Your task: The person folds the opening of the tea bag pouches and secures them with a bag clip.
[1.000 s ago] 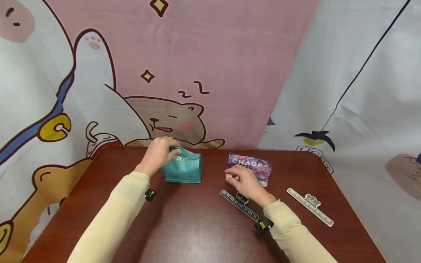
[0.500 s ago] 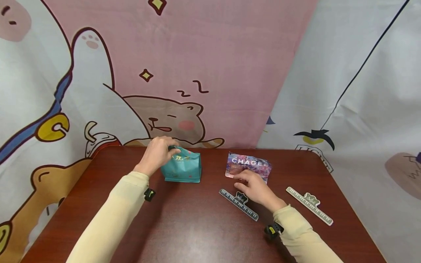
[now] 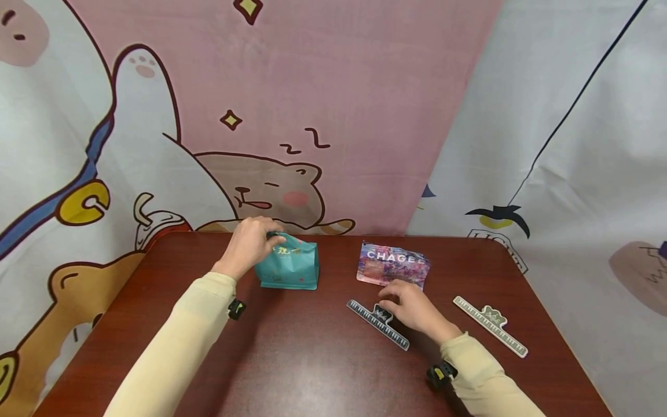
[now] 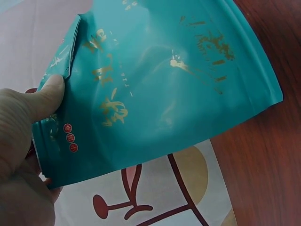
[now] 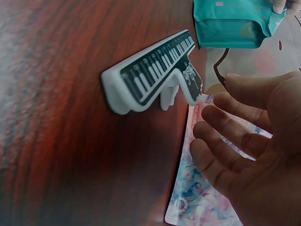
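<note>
My left hand (image 3: 252, 243) grips the top left corner of a teal standing bag (image 3: 289, 269) with gold print. In the left wrist view the thumb (image 4: 49, 93) presses the folded top of the teal bag (image 4: 164, 89). My right hand (image 3: 411, 310) hovers with relaxed, spread fingers just over the handle of a black piano-key bag clip (image 3: 378, 324). The right wrist view shows the right hand (image 5: 249, 141) close beside the clip (image 5: 150, 77), apart from it. A pink "CHAGEE" pouch (image 3: 393, 264) lies flat behind the hand.
A second, pale piano-key clip (image 3: 491, 326) lies at the right of the dark red table (image 3: 312, 365). Cartoon-printed cloth (image 3: 292, 116) hangs right behind the table's far edge. The teal bag (image 5: 233, 23) stands beyond the clip in the right wrist view.
My right hand has drawn back from the pink pouch toward me and to the right, ending over the black clip. The left hand and the teal bag have stayed put.
</note>
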Demonstrator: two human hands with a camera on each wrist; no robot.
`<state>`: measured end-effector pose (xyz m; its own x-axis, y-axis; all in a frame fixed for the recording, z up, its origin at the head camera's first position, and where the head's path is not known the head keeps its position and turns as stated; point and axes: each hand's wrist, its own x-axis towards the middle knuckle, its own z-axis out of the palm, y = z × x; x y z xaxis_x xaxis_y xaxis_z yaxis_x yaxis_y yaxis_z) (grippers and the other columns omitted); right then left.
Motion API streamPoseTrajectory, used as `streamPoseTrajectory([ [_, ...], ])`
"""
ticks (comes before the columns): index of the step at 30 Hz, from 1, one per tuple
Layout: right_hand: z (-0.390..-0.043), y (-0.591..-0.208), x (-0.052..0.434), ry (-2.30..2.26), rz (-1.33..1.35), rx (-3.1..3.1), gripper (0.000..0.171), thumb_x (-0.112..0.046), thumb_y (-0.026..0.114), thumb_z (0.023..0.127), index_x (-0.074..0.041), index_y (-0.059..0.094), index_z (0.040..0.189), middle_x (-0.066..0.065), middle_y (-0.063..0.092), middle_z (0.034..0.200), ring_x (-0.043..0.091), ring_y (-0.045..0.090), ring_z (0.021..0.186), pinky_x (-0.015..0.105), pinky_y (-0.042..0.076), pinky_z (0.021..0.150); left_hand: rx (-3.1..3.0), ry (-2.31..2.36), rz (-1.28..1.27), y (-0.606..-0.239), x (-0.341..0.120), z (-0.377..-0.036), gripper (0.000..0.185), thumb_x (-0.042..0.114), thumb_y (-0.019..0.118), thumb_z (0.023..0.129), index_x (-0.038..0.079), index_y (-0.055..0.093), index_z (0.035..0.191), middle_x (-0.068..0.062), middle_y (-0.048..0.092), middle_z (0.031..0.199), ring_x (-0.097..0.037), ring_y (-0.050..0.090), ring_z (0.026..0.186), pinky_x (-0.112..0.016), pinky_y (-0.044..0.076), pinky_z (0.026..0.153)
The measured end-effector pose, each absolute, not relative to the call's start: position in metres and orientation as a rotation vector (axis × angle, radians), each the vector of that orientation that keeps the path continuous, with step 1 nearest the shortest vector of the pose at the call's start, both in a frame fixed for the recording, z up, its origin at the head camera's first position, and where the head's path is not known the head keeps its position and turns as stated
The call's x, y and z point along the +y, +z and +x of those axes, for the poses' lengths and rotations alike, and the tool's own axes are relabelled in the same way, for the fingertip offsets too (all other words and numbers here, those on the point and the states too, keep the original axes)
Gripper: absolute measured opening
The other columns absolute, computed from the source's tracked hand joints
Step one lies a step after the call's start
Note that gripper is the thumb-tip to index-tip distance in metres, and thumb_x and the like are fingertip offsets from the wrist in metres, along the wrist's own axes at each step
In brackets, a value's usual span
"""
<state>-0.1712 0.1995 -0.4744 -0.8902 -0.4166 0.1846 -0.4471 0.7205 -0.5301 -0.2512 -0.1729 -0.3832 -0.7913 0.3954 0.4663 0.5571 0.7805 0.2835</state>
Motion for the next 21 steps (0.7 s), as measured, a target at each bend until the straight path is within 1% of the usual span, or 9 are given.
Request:
streamPoseTrajectory([
  [2,-0.17,-0.476,0.202,0.9,0.718,-2.88,0.011,-0.009,0.077,0.092,-0.005,0.078,0.102,0.002,0.07,0.096,0.021,0.067,0.089,0.041,0.055,0.079,-2.589,-0.586,-0.722,-0.383,-0.173,-0.251,0.017,0.017,0.087,0.083,0.007,0.082,0.097,-0.009,0.078,0.098,-0.027,0.073,0.085,-0.044,0.059,0.071],
  [6,-0.167,-0.48,0.205,0.925,0.722,-2.903,0.01,-0.009,0.077,0.091,-0.005,0.078,0.1,0.003,0.072,0.096,0.019,0.067,0.087,0.037,0.056,0.075,-2.597,-0.586,-0.719,-0.383,-0.172,-0.251,0.018,0.017,0.086,0.084,0.006,0.082,0.098,-0.01,0.078,0.098,-0.028,0.073,0.084,-0.044,0.059,0.07],
  [9,-0.167,-0.483,0.207,0.944,0.744,-2.912,0.01,-0.009,0.078,0.091,-0.004,0.078,0.1,0.004,0.072,0.095,0.015,0.065,0.082,0.031,0.054,0.07,-2.606,-0.581,-0.715,-0.383,-0.172,-0.251,0.019,0.017,0.086,0.084,0.006,0.082,0.098,-0.011,0.078,0.098,-0.028,0.073,0.084,-0.044,0.059,0.07],
  [13,-0.165,-0.485,0.209,0.958,0.764,-2.909,0.012,-0.01,0.08,0.089,-0.003,0.078,0.099,0.004,0.071,0.092,0.012,0.061,0.078,0.028,0.051,0.066,-2.615,-0.577,-0.71,-0.382,-0.172,-0.251,0.019,0.018,0.086,0.084,0.006,0.083,0.099,-0.011,0.079,0.099,-0.028,0.074,0.084,-0.043,0.059,0.069],
  [21,-0.163,-0.485,0.211,0.929,0.779,-2.907,0.011,-0.009,0.082,0.087,-0.004,0.077,0.095,0.004,0.07,0.091,0.015,0.063,0.079,0.029,0.053,0.069,-2.628,-0.59,-0.7,-0.382,-0.171,-0.253,0.017,0.018,0.086,0.085,0.008,0.083,0.098,-0.011,0.079,0.099,-0.027,0.074,0.084,-0.042,0.058,0.068],
])
